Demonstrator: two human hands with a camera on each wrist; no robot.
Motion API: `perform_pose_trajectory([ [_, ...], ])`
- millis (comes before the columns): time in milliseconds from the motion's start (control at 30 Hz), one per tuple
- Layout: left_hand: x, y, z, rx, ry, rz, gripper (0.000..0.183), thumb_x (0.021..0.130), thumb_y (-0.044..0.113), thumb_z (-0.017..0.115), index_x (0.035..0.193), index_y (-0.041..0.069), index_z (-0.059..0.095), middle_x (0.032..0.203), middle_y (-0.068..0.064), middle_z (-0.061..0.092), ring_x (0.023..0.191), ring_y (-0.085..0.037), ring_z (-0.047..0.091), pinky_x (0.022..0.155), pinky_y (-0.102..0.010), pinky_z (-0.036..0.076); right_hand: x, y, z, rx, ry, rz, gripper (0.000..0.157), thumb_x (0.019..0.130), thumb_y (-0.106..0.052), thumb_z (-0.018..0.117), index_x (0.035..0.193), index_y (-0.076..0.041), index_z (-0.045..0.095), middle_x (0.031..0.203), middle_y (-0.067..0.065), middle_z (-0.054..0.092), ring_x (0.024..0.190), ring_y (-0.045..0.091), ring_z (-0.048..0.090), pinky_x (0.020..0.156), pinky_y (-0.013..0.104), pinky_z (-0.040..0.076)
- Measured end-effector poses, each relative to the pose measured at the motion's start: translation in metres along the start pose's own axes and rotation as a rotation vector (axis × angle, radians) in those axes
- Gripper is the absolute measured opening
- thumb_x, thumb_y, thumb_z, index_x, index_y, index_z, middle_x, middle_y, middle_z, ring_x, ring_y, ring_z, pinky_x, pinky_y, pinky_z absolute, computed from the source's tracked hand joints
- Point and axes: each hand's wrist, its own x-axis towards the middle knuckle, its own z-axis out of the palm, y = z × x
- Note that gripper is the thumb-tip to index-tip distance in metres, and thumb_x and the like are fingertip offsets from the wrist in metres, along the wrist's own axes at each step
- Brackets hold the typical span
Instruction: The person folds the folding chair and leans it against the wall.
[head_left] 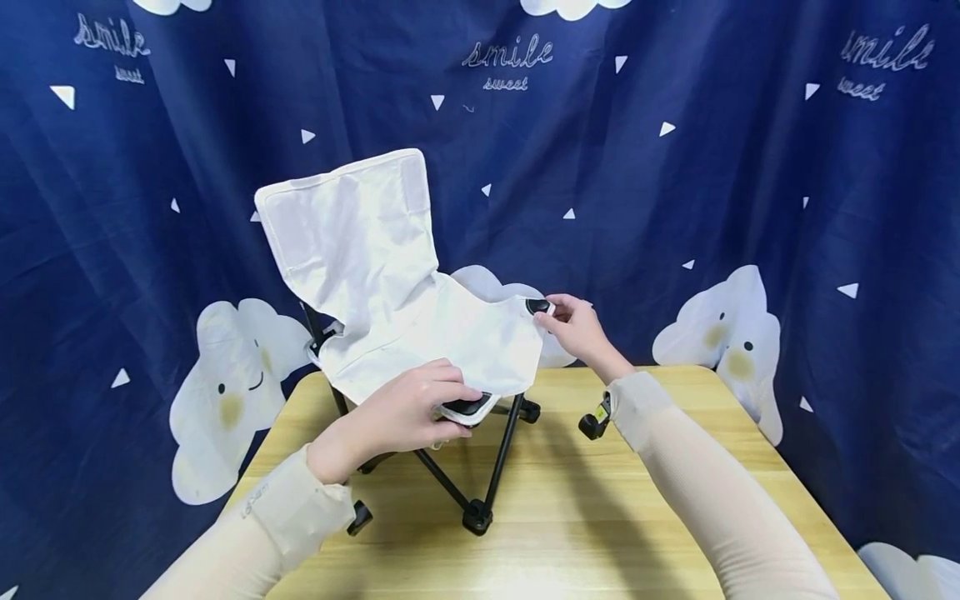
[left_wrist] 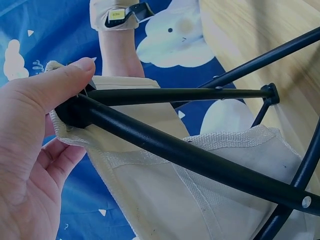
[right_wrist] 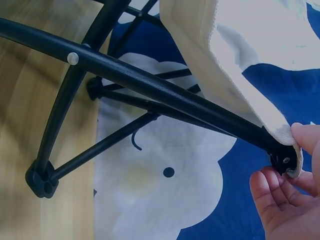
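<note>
a small folding chair (head_left: 397,325) with white fabric stands on the table between the two hands, its backrest (head_left: 345,217) rising at the far left of the head view and its seat reaching toward the person's right. the left hand (head_left: 408,407) grasps the nearer seat corner, thumb and fingers about the edge at a black patch (head_left: 468,406). the right hand (head_left: 579,332) pinches the other outer corner, also beside a black patch (head_left: 537,306), farther from the person. both hands touch the chair; the backrest lies well apart from the right one. under the fabric, black tubes (left_wrist: 165,145) cross, and in each wrist view one tube runs up to the held corner. a black foot (head_left: 477,517) rests on the wooden table (head_left: 547,542). behind hangs a dark blue curtain (head_left: 750,192) with white clouds and triangles.
</note>
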Motion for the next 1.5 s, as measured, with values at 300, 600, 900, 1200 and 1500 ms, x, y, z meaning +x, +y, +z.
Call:
perform_pose_trajectory([
  [300,0.003,-0.002,-0.002,-0.009,0.005,-0.004,0.037,0.083,0.018,0.096,0.115,0.007,0.082,0.098,0.003,0.071,0.092,-0.012,0.061,0.079,-0.026,0.055,-0.001,-0.002,0.001,-0.009,0.001,-0.008,0.050,0.106,-0.022,0.069,0.147,0.005,0.061,0.113,0.022,0.073,0.096,0.027,0.065,0.077,0.025,0.052],
  [600,0.006,-0.006,-0.002,-0.007,0.015,-0.008,0.037,0.083,0.018,0.095,0.116,0.007,0.082,0.097,0.003,0.071,0.092,-0.013,0.062,0.080,-0.028,0.055,-0.001,-0.003,0.003,-0.004,0.009,-0.033,0.045,0.106,-0.019,0.069,0.142,0.005,0.064,0.110,0.021,0.073,0.092,0.024,0.064,0.073,0.022,0.051],
  [900,0.009,-0.008,-0.004,0.010,0.025,0.002,0.037,0.082,0.017,0.096,0.115,0.007,0.082,0.096,0.003,0.072,0.092,-0.014,0.062,0.080,-0.030,0.056,0.000,-0.008,0.002,-0.012,0.019,-0.020,0.046,0.106,-0.020,0.069,0.144,0.006,0.063,0.115,0.024,0.073,0.097,0.028,0.065,0.077,0.025,0.052],
  [1200,0.012,-0.012,-0.008,0.018,0.034,0.000,0.039,0.081,0.016,0.097,0.115,0.006,0.082,0.097,0.002,0.072,0.094,-0.016,0.063,0.082,-0.031,0.057,0.001,-0.015,0.001,-0.006,0.026,-0.022,0.046,0.106,-0.020,0.069,0.143,0.006,0.063,0.115,0.024,0.073,0.094,0.024,0.065,0.076,0.023,0.052],
  [1500,0.016,-0.014,-0.012,0.028,0.043,0.008,0.038,0.081,0.015,0.096,0.115,0.005,0.082,0.097,0.000,0.072,0.093,-0.017,0.063,0.082,-0.032,0.057,0.002,-0.018,0.001,-0.002,0.034,-0.025,0.047,0.105,-0.020,0.070,0.143,0.006,0.063,0.115,0.024,0.073,0.095,0.025,0.065,0.077,0.022,0.051],
])
